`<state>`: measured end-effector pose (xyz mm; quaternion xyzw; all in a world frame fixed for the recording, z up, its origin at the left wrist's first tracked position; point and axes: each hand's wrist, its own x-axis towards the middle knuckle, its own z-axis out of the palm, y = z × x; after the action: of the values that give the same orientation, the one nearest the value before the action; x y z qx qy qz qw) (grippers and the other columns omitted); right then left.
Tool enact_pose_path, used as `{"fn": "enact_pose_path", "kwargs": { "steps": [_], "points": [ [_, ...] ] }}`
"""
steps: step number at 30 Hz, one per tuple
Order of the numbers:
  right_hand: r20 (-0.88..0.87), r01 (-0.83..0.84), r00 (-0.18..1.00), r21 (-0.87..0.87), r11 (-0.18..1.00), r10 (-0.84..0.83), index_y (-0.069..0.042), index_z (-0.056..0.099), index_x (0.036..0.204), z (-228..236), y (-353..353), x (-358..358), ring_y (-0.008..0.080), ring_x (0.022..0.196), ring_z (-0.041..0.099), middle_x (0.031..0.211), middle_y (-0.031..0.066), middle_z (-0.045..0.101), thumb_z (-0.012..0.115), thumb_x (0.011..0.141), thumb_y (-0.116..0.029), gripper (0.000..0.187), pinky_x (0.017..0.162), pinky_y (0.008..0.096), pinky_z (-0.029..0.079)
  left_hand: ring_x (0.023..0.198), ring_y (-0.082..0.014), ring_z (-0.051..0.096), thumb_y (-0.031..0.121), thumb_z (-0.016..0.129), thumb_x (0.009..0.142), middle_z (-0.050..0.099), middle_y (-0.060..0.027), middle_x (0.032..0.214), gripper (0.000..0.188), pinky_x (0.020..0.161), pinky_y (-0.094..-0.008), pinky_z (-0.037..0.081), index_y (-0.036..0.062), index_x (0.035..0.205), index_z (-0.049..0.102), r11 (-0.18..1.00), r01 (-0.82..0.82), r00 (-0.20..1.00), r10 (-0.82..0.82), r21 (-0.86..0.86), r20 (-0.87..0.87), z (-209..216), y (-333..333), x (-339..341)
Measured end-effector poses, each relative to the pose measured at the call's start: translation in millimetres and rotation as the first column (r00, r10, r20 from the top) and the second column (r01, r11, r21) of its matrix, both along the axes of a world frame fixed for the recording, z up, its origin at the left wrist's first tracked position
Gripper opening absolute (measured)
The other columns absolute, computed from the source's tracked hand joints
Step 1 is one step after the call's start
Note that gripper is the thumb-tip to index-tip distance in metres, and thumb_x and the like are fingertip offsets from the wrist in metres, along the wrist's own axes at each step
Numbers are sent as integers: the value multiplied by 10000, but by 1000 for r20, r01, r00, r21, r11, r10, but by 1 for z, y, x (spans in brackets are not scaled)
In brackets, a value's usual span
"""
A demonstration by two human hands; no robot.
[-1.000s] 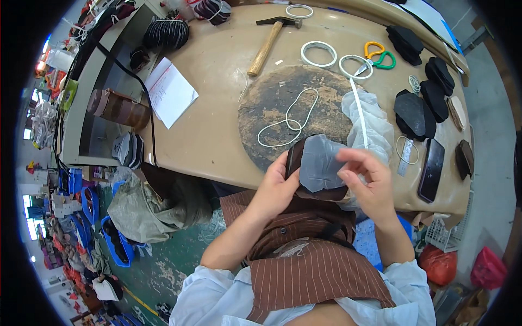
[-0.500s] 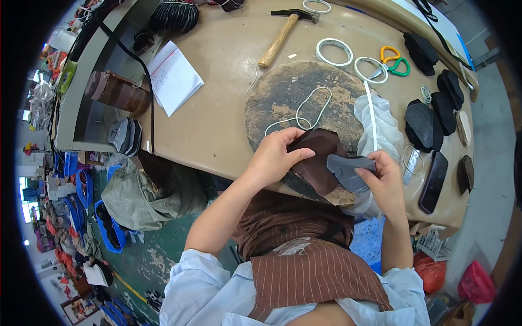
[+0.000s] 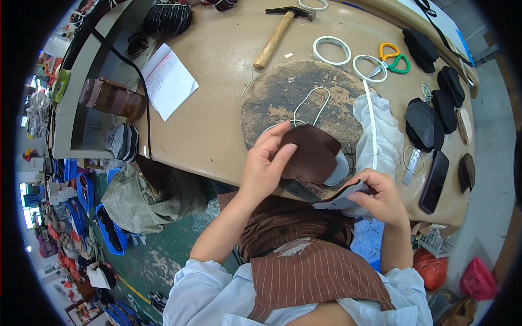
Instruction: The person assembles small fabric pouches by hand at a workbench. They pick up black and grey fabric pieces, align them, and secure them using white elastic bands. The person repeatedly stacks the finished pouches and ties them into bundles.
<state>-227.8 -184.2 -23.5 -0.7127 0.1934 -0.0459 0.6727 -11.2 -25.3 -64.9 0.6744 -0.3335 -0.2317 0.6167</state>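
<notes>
My left hand [image 3: 266,165] pinches a dark brown leather-like piece [image 3: 309,155] by its left edge, thumb on top. Two brown layers overlap there, and a grey piece [image 3: 340,169] peeks out from under their right side. Lower and to the right, my right hand [image 3: 381,196] grips a folded grey piece [image 3: 341,201] with a dark edge, close to my apron. Both hands are over the near edge of a round, worn wooden block [image 3: 272,89]. A pale cord loop [image 3: 311,91] lies on the block, partly hidden by the brown piece.
Beyond the block lie a hammer [image 3: 275,41], a tape roll [image 3: 331,39] and scissors [image 3: 401,64]. At right are crumpled translucent plastic [image 3: 380,117], dark shaped pieces [image 3: 424,125] and a phone [image 3: 434,182]. Papers [image 3: 168,81] and a brown bottle [image 3: 113,99] are at left.
My right hand has moved down toward my body with a grey piece, now folded and apart from the brown one. The brown piece has turned flatter, showing another grey piece under it.
</notes>
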Motion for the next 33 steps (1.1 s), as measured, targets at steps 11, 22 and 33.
{"fn": "enact_pose_path", "kwargs": {
  "steps": [11, 22, 33],
  "points": [
    [-38, 184, 983, 183, 966, -181, 11, 575, 1025, 13, -12, 38, 41, 806, 539, 868, -24, 587, 671, 864, -83, 210, 708, 201, 443, 840, -159, 641, 177, 651, 903, 667, -94, 986, 330, 751, -269, 513, -28, 1153, 581, 942, -286, 953, 261, 177, 154, -5, 34, 103],
    [-160, 147, 956, -471, 870, -248, 45, 524, 1018, 6, 13, 60, 290, 923, 609, 993, 154, 610, 750, 738, -38, 369, 831, 337, 475, 778, -190, 590, 208, 836, 703, 572, -121, 1009, 641, 689, -325, 512, 16, 1228, 522, 905, -60, 968, -50, 421, 246, 31, 14, -18],
    [41, 397, 918, -85, 914, -395, 14, 584, 1022, -26, 5, 14, 79, 842, 580, 928, 21, 628, 659, 775, 99, 271, 736, 220, 464, 785, -135, 637, 84, 832, 690, 631, -81, 907, 526, 677, -281, 517, 10, 1105, 517, 925, 168, 986, -156, 342, -61, 38, -7, -7]
  ]
}}
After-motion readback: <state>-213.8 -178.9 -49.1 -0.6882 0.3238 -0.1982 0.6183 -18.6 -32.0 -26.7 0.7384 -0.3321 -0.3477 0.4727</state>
